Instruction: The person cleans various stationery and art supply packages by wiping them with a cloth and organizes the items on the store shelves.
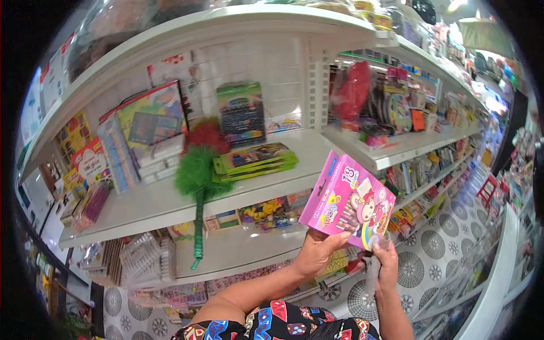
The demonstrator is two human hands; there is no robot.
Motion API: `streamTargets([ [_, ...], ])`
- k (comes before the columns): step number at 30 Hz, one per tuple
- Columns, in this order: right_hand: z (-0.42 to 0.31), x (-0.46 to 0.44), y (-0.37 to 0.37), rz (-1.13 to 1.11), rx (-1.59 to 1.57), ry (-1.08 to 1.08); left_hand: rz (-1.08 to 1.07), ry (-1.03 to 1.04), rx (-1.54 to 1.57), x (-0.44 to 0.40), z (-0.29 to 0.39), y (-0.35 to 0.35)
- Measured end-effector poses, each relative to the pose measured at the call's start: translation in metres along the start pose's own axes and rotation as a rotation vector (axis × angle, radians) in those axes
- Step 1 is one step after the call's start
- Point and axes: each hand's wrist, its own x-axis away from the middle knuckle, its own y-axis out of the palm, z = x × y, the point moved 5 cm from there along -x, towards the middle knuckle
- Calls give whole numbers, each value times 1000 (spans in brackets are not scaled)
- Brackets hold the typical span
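A pink box [351, 201] marked "18" with a cartoon figure is held up at an angle, right of the middle. My left hand [320, 252] grips its lower left corner, thumb on the front. At the lower right corner, my right hand [386, 266] is closed around a grey cloth [371, 275] that hangs down and touches the box's lower edge. A green and red feather duster [198, 175] lies on the white shelf [153, 201], its handle over the front edge. Beside it are a stack of green flat boxes [258, 161] and an upright dark box [242, 116].
Books and sets stand at the shelf's left, near a white box stack [161, 158]. Lower shelves hold packaged goods. Another shelf unit [408, 150] runs away to the right above a patterned floor [433, 243]. A white rail [490, 283] is at the lower right.
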Motion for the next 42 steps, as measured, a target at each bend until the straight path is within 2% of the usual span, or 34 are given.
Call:
streamTargets([
  [4, -14, -34, 36, -78, 0, 78, -43, 5, -169, 4, 55, -8],
  [7, -32, -59, 70, -117, 136, 32, -56, -3, -248, 5, 87, -25],
  [10, -39, -79, 104, -194, 241, 11, 23, 10, -278, 11, 101, -42],
  [13, -30, -80, 129, -261, 204, 82, 81, 57, -285, 18, 113, -56],
  [16, -5, -72, 136, -310, 236, 123, 147, 105, -244, 31, 125, -72],
  [20, 14, -63, 139, -334, 145, 164, 130, 160, -233, 38, 136, -70],
  [23, 15, -68, 136, -373, 98, 164, 128, 171, -110, 31, 136, -62],
  [30, -6, -96, 135, -431, 91, 48, 273, 353, -175, -6, 139, -49],
  [33, -19, -122, 124, -480, 138, 31, 289, 432, -335, -35, 151, -37],
  [35, -31, -150, 108, -490, 299, -83, 301, 452, -433, -66, 161, -32],
  [37, -43, -180, 95, -497, 411, -349, 315, 503, -514, -97, 171, -20],
  [40, -51, -211, 85, -405, 909, -673, 356, 297, -709, -150, 177, -20],
  [42, -44, -217, 90, -477, 977, -714, 335, 191, -851, -187, 179, -25],
])
